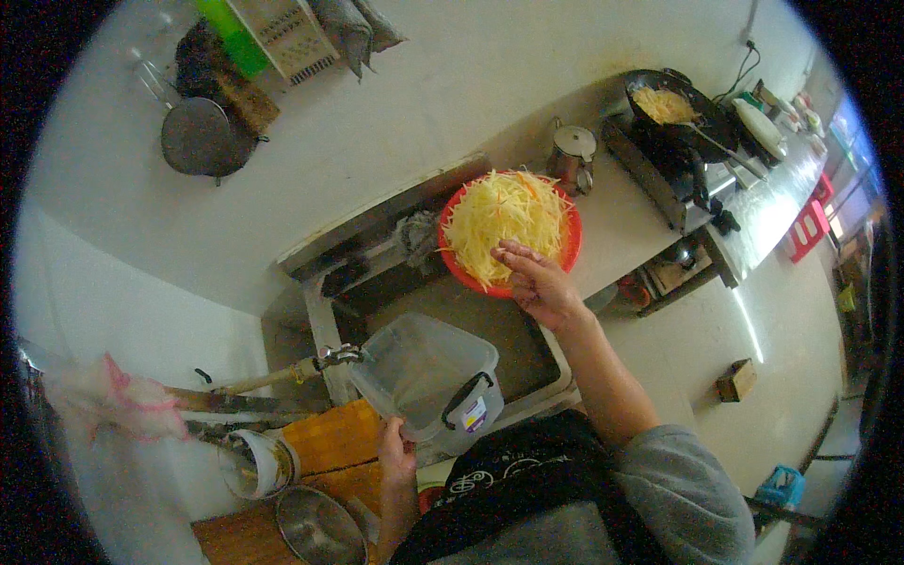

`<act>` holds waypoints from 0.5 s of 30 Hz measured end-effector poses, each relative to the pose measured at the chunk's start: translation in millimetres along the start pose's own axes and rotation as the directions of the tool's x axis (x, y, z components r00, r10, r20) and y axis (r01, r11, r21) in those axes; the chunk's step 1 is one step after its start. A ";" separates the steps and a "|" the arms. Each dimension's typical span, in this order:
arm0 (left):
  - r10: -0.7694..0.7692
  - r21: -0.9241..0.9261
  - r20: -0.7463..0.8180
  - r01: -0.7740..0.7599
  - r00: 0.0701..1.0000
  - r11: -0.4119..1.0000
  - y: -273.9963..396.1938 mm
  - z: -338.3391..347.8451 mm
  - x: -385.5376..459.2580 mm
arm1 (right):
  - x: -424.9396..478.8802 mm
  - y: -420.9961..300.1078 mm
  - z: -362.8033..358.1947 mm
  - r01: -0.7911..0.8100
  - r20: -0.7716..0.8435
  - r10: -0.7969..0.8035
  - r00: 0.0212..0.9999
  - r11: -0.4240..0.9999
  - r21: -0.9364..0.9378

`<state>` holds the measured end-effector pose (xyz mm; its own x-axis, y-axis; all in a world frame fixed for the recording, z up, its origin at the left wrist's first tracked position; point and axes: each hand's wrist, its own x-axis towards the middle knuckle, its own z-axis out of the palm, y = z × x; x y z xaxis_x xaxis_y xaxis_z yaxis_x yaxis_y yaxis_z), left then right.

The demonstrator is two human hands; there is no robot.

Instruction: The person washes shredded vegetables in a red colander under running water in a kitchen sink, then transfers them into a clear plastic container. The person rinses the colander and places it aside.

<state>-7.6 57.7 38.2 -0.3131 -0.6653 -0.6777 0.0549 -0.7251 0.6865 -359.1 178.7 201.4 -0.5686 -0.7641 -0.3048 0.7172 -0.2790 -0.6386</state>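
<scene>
My left hand (399,452) grips the near left rim of a clear plastic storage bin (417,374), held tilted over the sink. The bin has a black latch handle and a printed label; nothing shows inside it. Past it, a red plastic basin (452,265) heaped with pale yellow shreds, probably potato (512,212), rests at the sink's right end by the counter. A few shreds are orange. Above the basin's near edge is my right hand (540,286), fingers partly spread and partly curled, with no object visible in it.
A metal tap (339,355) juts over the left end of the sink (452,318). On the counter stand a metal pot (573,152) and a stove (653,169) with a wok (713,131) holding food and a spatula. A steel bowl (318,526) and white bucket (265,462) are lower left.
</scene>
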 end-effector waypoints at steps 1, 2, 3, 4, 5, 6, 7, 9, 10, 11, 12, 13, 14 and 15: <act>-0.007 0.001 -0.001 0.007 1.000 1.000 0.8 2.2 -1.0 | -2.0 -0.5 1.3 -0.008 0.004 0.008 1.000 1.000 0.007; -0.013 0.002 -0.002 0.013 1.000 1.000 1.0 3.8 -1.6 | -1.9 0.7 0.5 -0.007 0.006 0.007 1.000 1.000 0.005; -0.007 0.006 -0.013 0.007 1.000 1.000 0.2 5.0 -2.2 | -0.5 2.9 -1.6 -0.006 0.007 0.006 1.000 1.000 0.004; 0.001 0.010 -0.025 0.000 1.000 1.000 -0.4 5.8 -3.3 | 0.0 4.3 -2.1 -0.006 0.011 0.006 1.000 1.000 0.002; 0.008 0.014 -0.038 -0.007 0.999 1.000 -0.6 6.1 -4.2 | -0.8 4.7 -1.1 -0.004 0.017 0.003 1.000 1.000 0.006; 0.005 -0.002 -0.032 -0.005 0.999 1.000 -2.5 3.4 -1.3 | -1.5 5.1 0.2 -0.001 0.023 0.001 1.000 1.000 0.010; 0.001 -0.019 -0.027 -0.002 1.000 1.000 -3.7 1.9 1.3 | -2.1 5.5 1.3 0.000 0.030 0.000 1.000 1.000 0.014; 0.006 -0.016 -0.030 -0.007 1.000 1.000 -5.7 -2.7 2.9 | -2.2 7.1 2.6 -0.009 0.011 0.009 1.000 1.000 0.006; 0.012 0.004 -0.034 -0.012 0.999 1.000 -2.3 1.7 -2.5 | -1.6 7.9 2.3 -0.011 0.000 0.011 1.000 1.000 0.000; 0.019 0.024 -0.039 -0.018 0.999 1.000 -0.8 4.6 -5.5 | -0.6 9.1 0.8 -0.005 0.001 0.005 1.000 1.000 0.013; 0.030 0.019 -0.036 -0.030 0.999 0.999 -2.2 5.3 -4.2 | 0.9 10.8 -2.3 0.000 0.003 -0.001 1.000 1.000 0.025; 0.043 0.014 -0.036 -0.042 0.998 0.999 -4.0 5.4 -2.3 | 2.5 13.1 -5.8 0.005 0.006 -0.005 1.000 0.999 0.039; 0.056 0.009 -0.035 -0.055 0.998 0.998 -4.9 5.4 -0.5 | 5.4 16.5 -10.6 0.012 0.017 -0.013 1.000 1.000 0.022; 0.054 0.016 -0.029 -0.054 0.998 0.998 -4.7 5.0 0.7 | 9.1 21.0 -16.6 0.020 0.028 -0.020 0.999 1.000 0.005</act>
<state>-12.9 61.5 35.8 -0.2820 -0.7087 -0.6467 0.0563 -0.6851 0.7263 -355.9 175.5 173.5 -0.5711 -0.7746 -0.2718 0.7078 -0.2968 -0.6410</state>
